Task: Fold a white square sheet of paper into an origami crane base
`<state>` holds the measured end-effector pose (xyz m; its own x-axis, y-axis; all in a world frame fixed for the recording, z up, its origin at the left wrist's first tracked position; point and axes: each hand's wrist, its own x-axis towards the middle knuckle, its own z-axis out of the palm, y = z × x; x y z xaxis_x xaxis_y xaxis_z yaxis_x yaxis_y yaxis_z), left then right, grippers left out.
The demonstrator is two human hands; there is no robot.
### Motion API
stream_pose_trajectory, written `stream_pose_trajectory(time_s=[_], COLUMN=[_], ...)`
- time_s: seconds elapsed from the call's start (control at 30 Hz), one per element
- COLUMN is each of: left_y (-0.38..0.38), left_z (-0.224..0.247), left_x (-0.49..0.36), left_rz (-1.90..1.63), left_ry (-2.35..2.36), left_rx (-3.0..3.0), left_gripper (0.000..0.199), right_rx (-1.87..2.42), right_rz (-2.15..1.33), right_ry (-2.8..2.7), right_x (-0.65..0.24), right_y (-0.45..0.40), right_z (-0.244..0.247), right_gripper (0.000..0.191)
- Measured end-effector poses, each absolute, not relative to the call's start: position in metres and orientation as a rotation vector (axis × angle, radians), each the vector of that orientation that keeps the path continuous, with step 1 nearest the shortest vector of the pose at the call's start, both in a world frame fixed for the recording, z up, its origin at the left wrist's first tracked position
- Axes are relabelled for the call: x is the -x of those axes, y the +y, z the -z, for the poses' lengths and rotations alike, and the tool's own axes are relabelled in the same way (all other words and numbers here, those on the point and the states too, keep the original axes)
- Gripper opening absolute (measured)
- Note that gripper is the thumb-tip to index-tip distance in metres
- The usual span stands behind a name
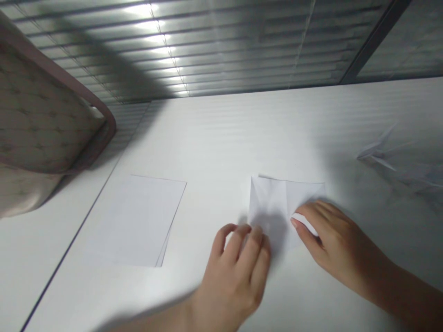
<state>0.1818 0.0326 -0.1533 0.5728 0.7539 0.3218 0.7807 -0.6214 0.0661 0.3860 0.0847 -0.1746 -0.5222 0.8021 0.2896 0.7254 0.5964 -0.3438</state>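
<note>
A white sheet of paper (268,196) lies flat on the table with crease lines across it, one running up its middle. Over its lower left part, my left hand (238,272) is closed, fingers curled and tips down at the paper. From the right, my right hand (330,240) has thumb and forefinger pinched together on the sheet, just right of the middle crease. Both hands cover parts of the sheet, and its lower edge is hard to make out.
A small stack of white paper (145,221) lies to the left. Folded white paper pieces (375,152) stand at the far right, blurred. A quilted bag (44,110) sits at the upper left, and window blinds (224,50) border the white table (221,138) at the back.
</note>
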Motion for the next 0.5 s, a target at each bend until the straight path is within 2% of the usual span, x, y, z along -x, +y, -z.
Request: stream_pose_trajectory(time_s=[0.1, 0.27, 0.5], left_y=[0.017, 0.0, -0.009], left_z=[0.149, 0.157, 0.164], left_x=[-0.186, -0.197, -0.205], left_rz=[0.325, 0.151, 0.058], left_ry=[-1.075, -1.114, -1.159], left_rx=[2.886, 2.822, 2.737], left_gripper=[0.034, 0.045, 0.044], right_rx=[1.228, 1.224, 1.175], right_rz=[-0.252, -0.241, -0.204], right_ry=[-2.398, -2.393, -2.402], right_x=[-0.386, -0.386, -0.388], right_y=[0.084, 0.085, 0.086], right_z=[0.175, 0.175, 0.179], right_gripper=[0.012, 0.012, 0.013])
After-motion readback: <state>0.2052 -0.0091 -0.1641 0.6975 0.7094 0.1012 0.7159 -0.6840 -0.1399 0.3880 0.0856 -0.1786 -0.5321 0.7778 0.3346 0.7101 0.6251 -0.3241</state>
